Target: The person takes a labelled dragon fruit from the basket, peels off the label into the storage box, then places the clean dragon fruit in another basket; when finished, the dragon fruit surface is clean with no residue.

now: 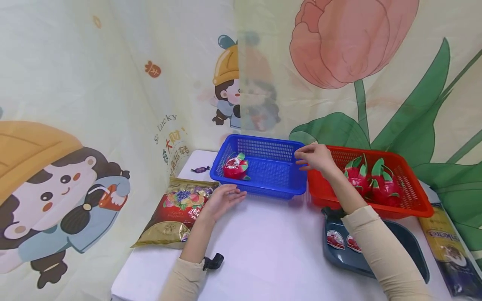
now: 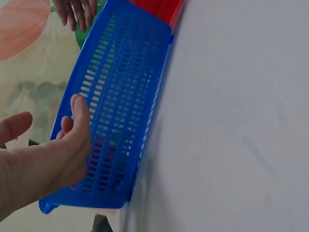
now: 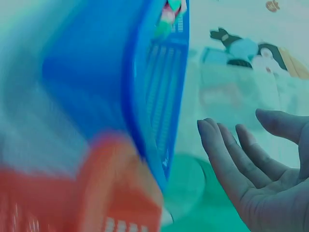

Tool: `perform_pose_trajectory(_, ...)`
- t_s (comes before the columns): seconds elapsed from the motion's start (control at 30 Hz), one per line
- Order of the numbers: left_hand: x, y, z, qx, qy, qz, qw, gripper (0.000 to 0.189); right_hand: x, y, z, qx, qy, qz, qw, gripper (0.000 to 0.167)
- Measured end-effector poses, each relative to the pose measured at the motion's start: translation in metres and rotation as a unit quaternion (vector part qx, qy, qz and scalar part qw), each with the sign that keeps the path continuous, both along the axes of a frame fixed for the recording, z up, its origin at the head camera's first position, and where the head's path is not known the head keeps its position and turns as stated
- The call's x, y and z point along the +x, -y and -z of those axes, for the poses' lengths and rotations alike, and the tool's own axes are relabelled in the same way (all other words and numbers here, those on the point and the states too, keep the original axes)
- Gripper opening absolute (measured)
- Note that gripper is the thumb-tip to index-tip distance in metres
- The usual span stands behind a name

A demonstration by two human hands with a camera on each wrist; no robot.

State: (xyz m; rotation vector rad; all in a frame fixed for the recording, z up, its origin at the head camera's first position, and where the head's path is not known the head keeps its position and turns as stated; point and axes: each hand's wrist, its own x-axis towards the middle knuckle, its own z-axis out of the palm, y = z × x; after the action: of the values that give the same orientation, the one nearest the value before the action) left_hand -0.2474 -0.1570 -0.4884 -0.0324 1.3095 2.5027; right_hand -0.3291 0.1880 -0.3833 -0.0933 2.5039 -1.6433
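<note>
Candy bag [image 1: 175,211] — beside blue basket [image 1: 269,169]

Plain cream sleeves [image 1: 382,246] end near small black wrist pieces [image 1: 214,261], probably cameras.

Bright light is glinting off a red-and-gold pillow-shaped plastic bag [image 1: 175,214] near the left edge of a white tabletop [image 1: 278,251], the left wrist view is looking dim, and the right is blurring a rectangular blue plastic basket [image 3: 96,72].

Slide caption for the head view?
Left hand and right hand, both empty, by a blue basket holding one dragon fruit; two more sit in the red basket.
</note>
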Motion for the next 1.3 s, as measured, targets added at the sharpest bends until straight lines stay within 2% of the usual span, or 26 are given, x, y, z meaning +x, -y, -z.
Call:
perform_pose_trajectory(0.2,-0.005,0.012,0.004,0.019,0.009,-0.072,0.9972,0.015,-0.015,0.043,0.021,-0.04,0.034,-0.034,0.998,0.041)
perform_pose_trajectory(0.3,-0.008,0.017,0.005,0.039,0.013,-0.1,0.9942,0.006,-0.02,0.063,0.03,-0.058,0.069,-0.046,0.9948,0.044)
perform_pose_trajectory(0.4,-0.012,0.02,0.006,0.06,0.014,-0.117,0.9912,0.01,-0.026,0.082,0.039,-0.094,0.12,-0.05,0.9871,0.051)
perform_pose_trajectory(0.5,-0.014,0.022,0.009,0.081,0.012,-0.132,0.9879,0.013,-0.032,0.1,0.047,-0.136,0.171,-0.045,0.9747,0.061)
perform_pose_trajectory(0.6,-0.015,0.024,0.011,0.097,0.008,-0.135,0.9861,0.024,-0.037,0.114,0.057,-0.156,0.204,-0.038,0.9656,0.073)
perform_pose_trajectory(0.73,-0.014,0.026,0.012,0.117,0.003,-0.135,0.9838,0.045,-0.042,0.129,0.07,-0.149,0.223,-0.021,0.963,0.091)
perform_pose_trajectory(0.9,-0.013,0.028,0.012,0.156,0.004,-0.144,0.9772,0.055,-0.046,0.148,0.079,-0.148,0.244,-0.005,0.9585,0.103)
perform_pose_trajectory(1.03,-0.013,0.029,0.013,0.18,0.003,-0.152,0.9718,0.051,-0.048,0.162,0.082,-0.184,0.259,0.027,0.9479,0.108)
perform_pose_trajectory(1.2,-0.014,0.026,0.016,0.186,-0.006,-0.147,0.9714,0.047,-0.053,0.178,0.085,-0.235,0.264,0.058,0.9338,0.104)
perform_pose_trajectory(1.3,-0.013,0.025,0.017,0.187,-0.009,-0.145,0.9716,0.053,-0.055,0.186,0.086,-0.232,0.268,0.062,0.9329,0.102)
